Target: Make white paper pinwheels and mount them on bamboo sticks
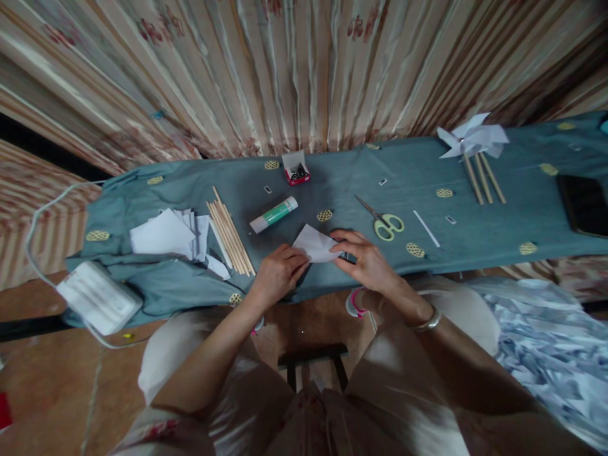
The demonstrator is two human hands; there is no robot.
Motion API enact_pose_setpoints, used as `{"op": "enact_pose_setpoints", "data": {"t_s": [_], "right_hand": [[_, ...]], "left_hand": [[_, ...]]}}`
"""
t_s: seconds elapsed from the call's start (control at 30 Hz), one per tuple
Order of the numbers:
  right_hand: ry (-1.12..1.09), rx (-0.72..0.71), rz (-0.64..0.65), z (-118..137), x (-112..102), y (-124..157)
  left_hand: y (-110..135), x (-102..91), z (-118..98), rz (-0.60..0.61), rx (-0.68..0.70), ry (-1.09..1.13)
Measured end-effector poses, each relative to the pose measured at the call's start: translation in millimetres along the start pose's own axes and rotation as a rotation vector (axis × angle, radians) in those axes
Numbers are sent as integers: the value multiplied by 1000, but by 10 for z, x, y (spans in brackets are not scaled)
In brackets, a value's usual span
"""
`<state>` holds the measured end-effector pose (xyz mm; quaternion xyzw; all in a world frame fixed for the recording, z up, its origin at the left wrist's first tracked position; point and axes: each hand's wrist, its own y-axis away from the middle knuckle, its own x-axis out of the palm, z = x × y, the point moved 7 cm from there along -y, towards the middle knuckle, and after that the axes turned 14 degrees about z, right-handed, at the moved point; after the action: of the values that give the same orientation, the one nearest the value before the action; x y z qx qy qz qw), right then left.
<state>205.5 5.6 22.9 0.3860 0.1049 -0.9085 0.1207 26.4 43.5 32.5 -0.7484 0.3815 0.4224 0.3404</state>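
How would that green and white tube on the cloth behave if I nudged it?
The tube would probably roll if pushed sideways, since it looks round and lies on its side. The blue-green cloth has wrinkles that might slow it. It is probably light too, being slim beside the left hand.

Along the far side, see a striped curtain (304,76) with reddish printed motifs, hanging in folds. Spread over the table, find a teal cloth (408,171) dotted with yellow ovals. At the right end, note a dark phone (585,206), lying flat, cut by the view's edge. At the near left corner, see a white box (99,297) with a pale cable. Below, find brown floor (47,380) and, at near right, a pale crumpled heap (551,354), material unclear
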Motion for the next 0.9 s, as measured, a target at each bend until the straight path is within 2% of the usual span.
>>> {"op": "enact_pose_setpoints", "data": {"t_s": [0.23,0.47,0.57,0.63,0.7,0.8,0.9], "right_hand": [[-212,19,-13,41,17,-70],[-191,142,-5,-47,28,-204],[-174,173,-10,-71,20,-254],[-159,177,-24,-81,11,-278],[-142,164,-36,-82,7,-298],[-122,139,-60,-82,15,-318],[-101,144,-102,-101,27,-329]], "left_hand": [[-25,-25,36,-7,-41,111],[0,17,193,-10,-195,222],[17,-5,237,-61,-239,220],[15,-38,160,-89,-200,135],[9,-26,-12,-78,-103,11],[29,113,-295,-14,39,-115],[67,322,-429,88,58,-205]]}}
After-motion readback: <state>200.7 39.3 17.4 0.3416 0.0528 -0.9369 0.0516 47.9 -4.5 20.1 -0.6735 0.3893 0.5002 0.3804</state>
